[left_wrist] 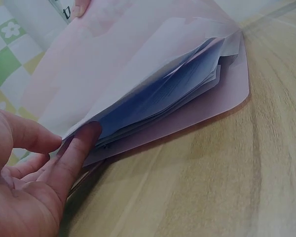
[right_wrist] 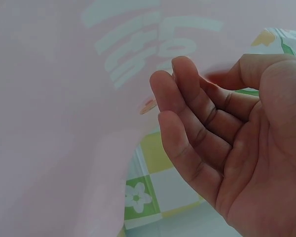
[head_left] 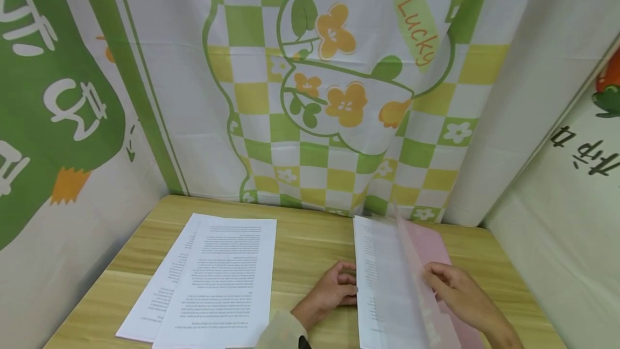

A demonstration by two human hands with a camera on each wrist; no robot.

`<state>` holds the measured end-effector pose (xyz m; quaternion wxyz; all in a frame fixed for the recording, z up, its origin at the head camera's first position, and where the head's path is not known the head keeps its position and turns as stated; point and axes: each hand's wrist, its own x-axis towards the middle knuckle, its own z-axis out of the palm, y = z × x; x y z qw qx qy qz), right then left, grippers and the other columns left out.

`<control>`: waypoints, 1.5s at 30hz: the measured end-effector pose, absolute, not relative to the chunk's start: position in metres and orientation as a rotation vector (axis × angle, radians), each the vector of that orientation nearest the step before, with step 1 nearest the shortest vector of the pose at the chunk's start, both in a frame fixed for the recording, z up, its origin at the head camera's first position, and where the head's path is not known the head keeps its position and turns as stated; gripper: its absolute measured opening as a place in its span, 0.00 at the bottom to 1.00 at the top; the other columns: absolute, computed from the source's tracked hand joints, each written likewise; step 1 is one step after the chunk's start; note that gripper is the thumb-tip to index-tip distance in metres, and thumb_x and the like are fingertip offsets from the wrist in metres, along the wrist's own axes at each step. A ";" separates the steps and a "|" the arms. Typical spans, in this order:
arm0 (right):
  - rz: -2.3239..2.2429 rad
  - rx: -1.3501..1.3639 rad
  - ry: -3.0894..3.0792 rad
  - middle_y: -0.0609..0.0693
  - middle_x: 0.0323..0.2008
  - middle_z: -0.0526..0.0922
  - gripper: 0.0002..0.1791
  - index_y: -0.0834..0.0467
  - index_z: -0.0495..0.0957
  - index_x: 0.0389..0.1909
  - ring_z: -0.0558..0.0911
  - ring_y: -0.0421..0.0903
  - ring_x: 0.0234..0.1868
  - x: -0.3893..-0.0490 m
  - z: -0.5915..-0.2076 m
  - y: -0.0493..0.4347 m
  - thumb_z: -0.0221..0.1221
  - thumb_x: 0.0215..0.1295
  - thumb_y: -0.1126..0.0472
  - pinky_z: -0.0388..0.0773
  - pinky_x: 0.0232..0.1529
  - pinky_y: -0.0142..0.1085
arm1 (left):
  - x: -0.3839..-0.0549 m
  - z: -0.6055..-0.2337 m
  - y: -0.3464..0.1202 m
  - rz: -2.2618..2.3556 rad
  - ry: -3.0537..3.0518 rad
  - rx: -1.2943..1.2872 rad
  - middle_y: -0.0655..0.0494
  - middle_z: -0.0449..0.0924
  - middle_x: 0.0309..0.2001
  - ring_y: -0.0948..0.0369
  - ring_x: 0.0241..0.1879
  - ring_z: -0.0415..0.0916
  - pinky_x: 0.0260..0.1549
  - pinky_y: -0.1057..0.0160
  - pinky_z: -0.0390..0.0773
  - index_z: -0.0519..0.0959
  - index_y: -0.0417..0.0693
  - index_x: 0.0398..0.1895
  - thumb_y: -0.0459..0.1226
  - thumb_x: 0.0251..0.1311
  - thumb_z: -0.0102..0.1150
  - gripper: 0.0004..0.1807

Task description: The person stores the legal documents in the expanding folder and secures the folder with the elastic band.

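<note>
A pink folder (head_left: pixel 433 246) lies on the right of the table with its cover raised and tilted, and printed sheets (head_left: pixel 369 284) inside under a translucent leaf. My right hand (head_left: pixel 455 290) pinches the edge of the raised cover; in the right wrist view the thumb is blurred beside the pink cover (right_wrist: pixel 54 123). At the folder's left side my left hand (head_left: pixel 331 292) holds the edge. In the left wrist view its thumb and fingers (left_wrist: pixel 81 148) are at the edge of the pale upper leaf, one fingertip reaching in against the papers (left_wrist: pixel 158 98).
Two overlapping stacks of printed paper (head_left: pixel 223 279) lie on the left of the wooden table (head_left: pixel 310 230). Behind the table hangs a green-and-yellow checked curtain (head_left: pixel 339 166). Patterned cloth walls (head_left: pixel 562 230) rise along the sides.
</note>
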<state>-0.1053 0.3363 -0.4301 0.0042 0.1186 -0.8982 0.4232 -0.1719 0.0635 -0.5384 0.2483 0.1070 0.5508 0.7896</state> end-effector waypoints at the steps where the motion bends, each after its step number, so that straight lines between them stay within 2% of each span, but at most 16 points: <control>1: 1.328 0.370 -2.815 0.45 0.24 0.71 0.14 0.54 0.75 0.32 0.77 0.42 0.32 -0.105 -0.430 0.336 0.52 0.82 0.58 0.80 0.34 0.37 | -0.172 -0.539 0.064 2.154 1.500 0.289 0.48 0.79 0.38 0.56 0.37 0.80 0.39 0.55 0.85 0.70 0.35 0.60 0.16 0.60 0.53 0.24; 9: 1.348 0.436 -2.791 0.45 0.25 0.72 0.12 0.54 0.75 0.33 0.77 0.41 0.32 -0.107 -0.429 0.334 0.51 0.82 0.59 0.81 0.34 0.37 | -0.171 -0.540 0.068 2.149 1.529 0.244 0.47 0.75 0.36 0.57 0.33 0.79 0.36 0.55 0.85 0.70 0.37 0.60 0.16 0.61 0.54 0.24; 24: 1.320 0.426 -2.781 0.44 0.25 0.72 0.12 0.53 0.76 0.33 0.78 0.41 0.33 -0.107 -0.430 0.334 0.52 0.82 0.60 0.81 0.33 0.36 | -0.172 -0.542 0.082 2.155 1.600 0.223 0.50 0.73 0.35 0.56 0.29 0.78 0.33 0.54 0.86 0.66 0.39 0.69 0.15 0.60 0.54 0.33; 36: 1.328 0.387 -2.806 0.45 0.26 0.72 0.12 0.53 0.76 0.34 0.78 0.41 0.34 -0.107 -0.429 0.335 0.52 0.82 0.59 0.81 0.35 0.37 | -0.168 -0.539 0.090 2.152 1.548 0.247 0.51 0.73 0.33 0.57 0.27 0.78 0.32 0.53 0.86 0.66 0.38 0.67 0.14 0.59 0.54 0.33; 45: 1.323 0.421 -2.796 0.45 0.26 0.72 0.12 0.53 0.75 0.33 0.78 0.40 0.34 -0.106 -0.432 0.339 0.51 0.82 0.61 0.80 0.34 0.37 | -0.165 -0.538 0.096 2.144 1.517 0.253 0.50 0.74 0.32 0.55 0.25 0.80 0.30 0.48 0.86 0.66 0.39 0.67 0.13 0.57 0.53 0.33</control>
